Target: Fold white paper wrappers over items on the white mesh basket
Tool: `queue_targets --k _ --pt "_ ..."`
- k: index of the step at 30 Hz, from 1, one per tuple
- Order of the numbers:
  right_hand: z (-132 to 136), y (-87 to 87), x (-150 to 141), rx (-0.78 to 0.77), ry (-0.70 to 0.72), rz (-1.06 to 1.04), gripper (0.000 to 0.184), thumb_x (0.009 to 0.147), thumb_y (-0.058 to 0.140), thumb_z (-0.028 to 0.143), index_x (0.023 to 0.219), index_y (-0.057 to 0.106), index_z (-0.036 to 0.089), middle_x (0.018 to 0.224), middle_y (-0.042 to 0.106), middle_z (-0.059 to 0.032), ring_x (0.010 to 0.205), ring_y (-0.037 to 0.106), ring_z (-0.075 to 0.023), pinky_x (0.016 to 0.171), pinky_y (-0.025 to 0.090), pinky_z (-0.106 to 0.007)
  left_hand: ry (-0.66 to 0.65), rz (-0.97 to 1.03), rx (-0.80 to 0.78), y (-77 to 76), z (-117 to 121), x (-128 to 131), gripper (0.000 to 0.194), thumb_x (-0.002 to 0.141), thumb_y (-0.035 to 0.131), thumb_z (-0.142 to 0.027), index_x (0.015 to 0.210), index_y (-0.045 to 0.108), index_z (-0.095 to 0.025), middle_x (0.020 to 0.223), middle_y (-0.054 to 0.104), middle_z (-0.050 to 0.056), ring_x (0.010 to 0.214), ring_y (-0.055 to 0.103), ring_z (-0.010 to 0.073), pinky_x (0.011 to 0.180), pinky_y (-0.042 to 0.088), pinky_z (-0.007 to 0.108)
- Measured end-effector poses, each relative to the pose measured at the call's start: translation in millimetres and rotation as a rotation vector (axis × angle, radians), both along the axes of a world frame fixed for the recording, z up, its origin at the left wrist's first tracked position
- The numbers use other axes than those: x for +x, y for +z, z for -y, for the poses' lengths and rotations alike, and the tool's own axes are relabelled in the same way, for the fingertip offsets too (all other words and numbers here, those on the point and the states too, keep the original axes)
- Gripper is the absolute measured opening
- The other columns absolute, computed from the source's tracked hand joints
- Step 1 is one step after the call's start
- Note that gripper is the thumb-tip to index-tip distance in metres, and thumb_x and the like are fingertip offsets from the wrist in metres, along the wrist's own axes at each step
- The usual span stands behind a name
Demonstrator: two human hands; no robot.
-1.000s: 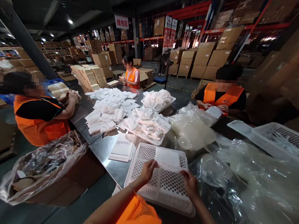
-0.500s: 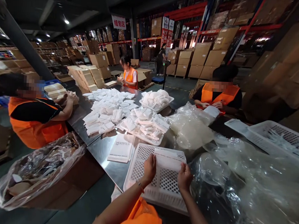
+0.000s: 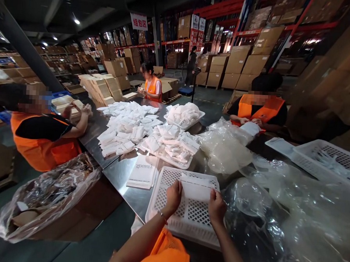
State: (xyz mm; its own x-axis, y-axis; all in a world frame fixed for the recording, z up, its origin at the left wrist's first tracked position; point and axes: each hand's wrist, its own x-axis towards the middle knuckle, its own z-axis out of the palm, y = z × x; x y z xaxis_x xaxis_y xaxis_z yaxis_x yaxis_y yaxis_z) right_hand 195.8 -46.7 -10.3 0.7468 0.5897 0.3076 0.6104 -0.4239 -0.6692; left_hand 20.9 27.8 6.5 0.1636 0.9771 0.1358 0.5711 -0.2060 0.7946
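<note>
Between my two hands a flat white pouch (image 3: 196, 188) is stretched out over a white plastic basket (image 3: 168, 176) that lies bottom up. My left hand (image 3: 174, 195) is closed on the pouch's left end, and my right hand (image 3: 217, 206) pinches its right end. Just left of the basket lies a stack of flat white printed bags (image 3: 142, 172). Beyond the basket, a white tray (image 3: 177, 165) is heaped with filled white pouches (image 3: 168, 140). What the held pouch contains, if anything, cannot be made out.
Clear plastic bags (image 3: 306, 208) crowd the table's right side, near another white basket (image 3: 306, 149). A large pile of white pouches (image 3: 128, 122) spreads leftward. Co-workers in orange vests sit around. A lined carton (image 3: 80, 208) stands at lower left.
The pouch in my hands has tilted slightly, its printed line now higher up. Both hands keep their grip in nearly the same place. The co-worker at left has raised their hands.
</note>
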Motion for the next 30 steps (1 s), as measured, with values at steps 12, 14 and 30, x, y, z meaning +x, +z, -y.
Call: queue_targets --k 12,14,30 --pt "-0.4 7.8 1.1 -0.181 0.02 0.018 0.053 0.087 0.03 0.054 0.073 0.065 0.017 0.07 0.067 -0.0127 0.056 0.055 -0.0212 0.055 0.033 -0.032 -0.072 -0.392 -0.031 16.0 -5.1 -1.3 0.026 0.096 0.042 -0.023 0.085 0.064 -0.015 0.072 0.066 0.008 0.064 0.06 0.0181 0.058 0.033 0.027" --pt "-1.8 11.5 5.1 -0.218 0.026 0.017 0.044 0.086 0.037 0.049 0.077 0.066 0.017 0.07 0.067 -0.0108 0.056 0.055 -0.0208 0.054 0.033 -0.031 -0.091 -0.462 -0.024 24.6 -5.0 -4.5 0.025 0.094 0.044 -0.019 0.085 0.067 -0.013 0.074 0.067 0.01 0.066 0.062 0.0197 0.059 0.038 0.027" --pt "-38.8 -20.9 -14.4 0.135 0.39 -0.083 0.057 0.081 0.039 0.045 0.117 0.062 0.006 0.136 0.052 -0.0221 0.135 0.038 -0.036 0.114 0.027 -0.054 -0.323 -0.212 0.129 -8.5 0.0 39.2 0.058 0.085 0.039 -0.014 0.141 0.038 0.0 0.151 0.029 0.024 0.144 0.022 0.0325 0.116 0.024 0.055"
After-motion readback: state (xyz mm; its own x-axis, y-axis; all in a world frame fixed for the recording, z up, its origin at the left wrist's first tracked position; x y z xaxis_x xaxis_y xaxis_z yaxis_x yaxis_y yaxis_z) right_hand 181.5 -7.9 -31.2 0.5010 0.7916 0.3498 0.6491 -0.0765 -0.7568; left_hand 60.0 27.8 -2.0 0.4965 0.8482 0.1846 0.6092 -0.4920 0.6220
